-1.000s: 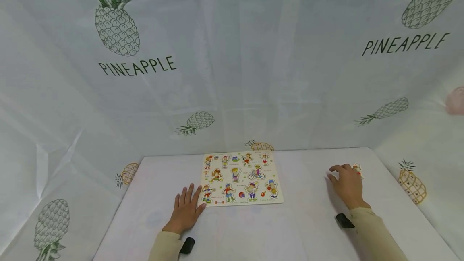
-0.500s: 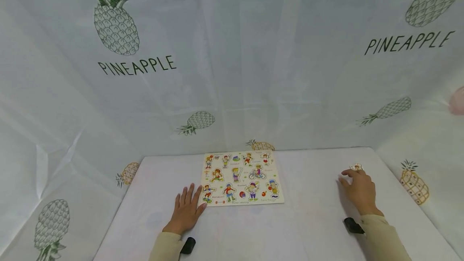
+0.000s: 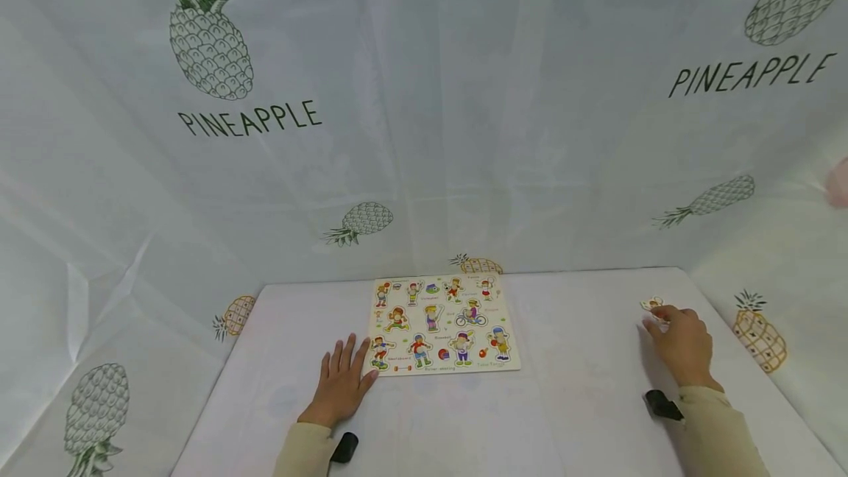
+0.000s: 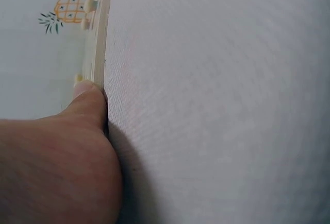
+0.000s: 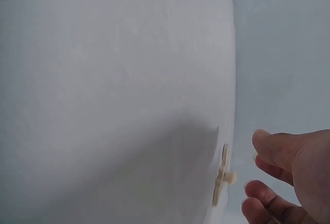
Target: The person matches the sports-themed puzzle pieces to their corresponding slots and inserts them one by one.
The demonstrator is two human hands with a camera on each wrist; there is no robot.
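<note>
A wooden peg puzzle board [image 3: 509,367] printed with children doing sports lies flat near the table's back edge. My left hand [image 3: 339,386] rests with spread fingers at its left side; in the left wrist view the thumb [image 4: 85,95] touches the board's edge [image 4: 103,33]. On the far right of the table lies one loose puzzle piece [image 3: 652,302]. My right hand [image 3: 685,348] hovers just before it, thumb and fingers loosely bent. In the right wrist view a gap shows between the fingers and the piece's small peg [image 5: 229,177].
White cloth printed with pineapples [image 3: 366,219] hangs behind and at both sides of the white table [image 3: 464,425]. Small black devices sit at the left wrist [image 3: 344,448] and the right wrist [image 3: 662,405].
My right hand has moved right, coming round to the front of the loose puzzle piece, more of which was hidden earlier. The left hand stays at the board.
</note>
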